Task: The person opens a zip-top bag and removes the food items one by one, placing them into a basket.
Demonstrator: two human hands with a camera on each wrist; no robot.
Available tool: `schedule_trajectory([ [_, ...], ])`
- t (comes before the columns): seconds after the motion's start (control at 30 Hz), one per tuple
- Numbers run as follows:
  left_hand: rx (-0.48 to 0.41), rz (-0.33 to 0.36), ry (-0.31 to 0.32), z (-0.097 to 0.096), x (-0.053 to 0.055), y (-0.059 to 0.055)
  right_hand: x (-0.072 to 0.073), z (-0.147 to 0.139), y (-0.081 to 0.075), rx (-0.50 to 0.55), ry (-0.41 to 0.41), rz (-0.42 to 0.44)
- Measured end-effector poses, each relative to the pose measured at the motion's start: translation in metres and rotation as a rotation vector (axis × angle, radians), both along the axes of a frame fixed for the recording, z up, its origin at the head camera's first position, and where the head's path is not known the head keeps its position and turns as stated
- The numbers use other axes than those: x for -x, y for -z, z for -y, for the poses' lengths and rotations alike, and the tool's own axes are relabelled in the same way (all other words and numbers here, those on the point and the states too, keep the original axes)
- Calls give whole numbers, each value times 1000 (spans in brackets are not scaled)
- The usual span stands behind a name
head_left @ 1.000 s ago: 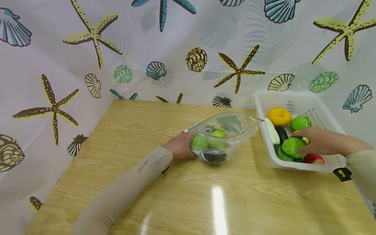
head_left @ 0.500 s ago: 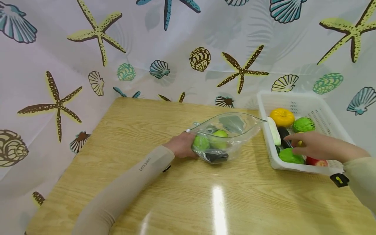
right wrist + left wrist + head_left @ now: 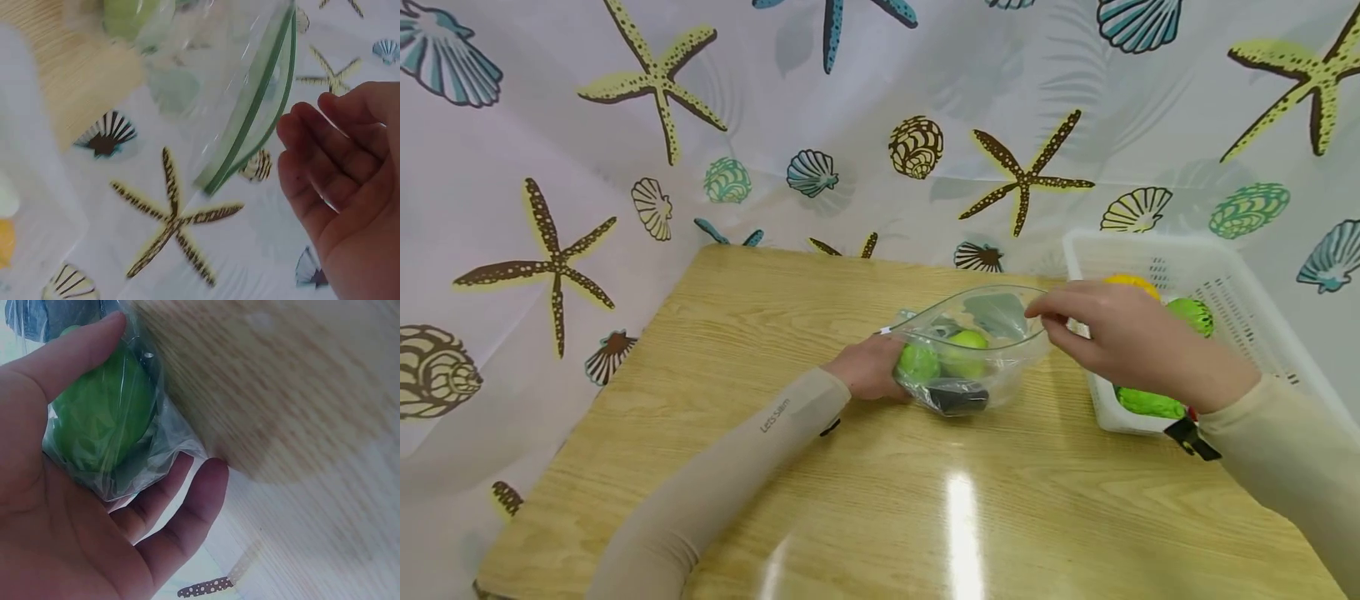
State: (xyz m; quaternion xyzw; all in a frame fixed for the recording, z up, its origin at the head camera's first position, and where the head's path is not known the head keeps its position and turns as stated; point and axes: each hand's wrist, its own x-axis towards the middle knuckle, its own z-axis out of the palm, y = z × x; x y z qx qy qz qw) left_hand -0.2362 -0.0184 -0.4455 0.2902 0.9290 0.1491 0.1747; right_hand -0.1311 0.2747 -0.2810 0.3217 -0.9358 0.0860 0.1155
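On the wood-grain worktop [image 3: 850,500], the left hand [image 3: 871,369] grips the side of the clear bag [image 3: 1006,382]. The right hand [image 3: 1105,327], empty, fingers loosely curled, has moved from the white basket [image 3: 1270,321] to the bag's mouth; work apparently shifts bagward.

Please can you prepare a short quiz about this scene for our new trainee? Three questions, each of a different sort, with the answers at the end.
1. Which hand holds the clear bag? A) right, B) left, C) neither.
2. True or false: the clear bag is sealed along its top.
3. Fill in: in the head view, the white basket stands to the ______ of the clear bag.

Key:
1. B, the left hand.
2. False; its mouth is open.
3. right
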Motion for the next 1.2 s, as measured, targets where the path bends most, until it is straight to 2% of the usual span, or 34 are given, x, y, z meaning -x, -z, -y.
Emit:
schedule_trajectory([
  [0.1, 1, -4, 1, -1, 0, -1, 13, 21, 5, -56, -20, 81],
  [0.23, 14, -6, 7, -2, -2, -3, 29, 34, 23, -117, -33, 194],
  [0.47, 68, -5, 10, 1, -7, -9, 46, 39, 55, -186, -58, 213],
  [0.77, -1, 4, 21, 2, -7, -8, 59, 47, 72, -304, -64, 384],
  [1.2, 44, -9, 23, 3, -7, -12, 76, 54, 84, -397, -65, 374],
])
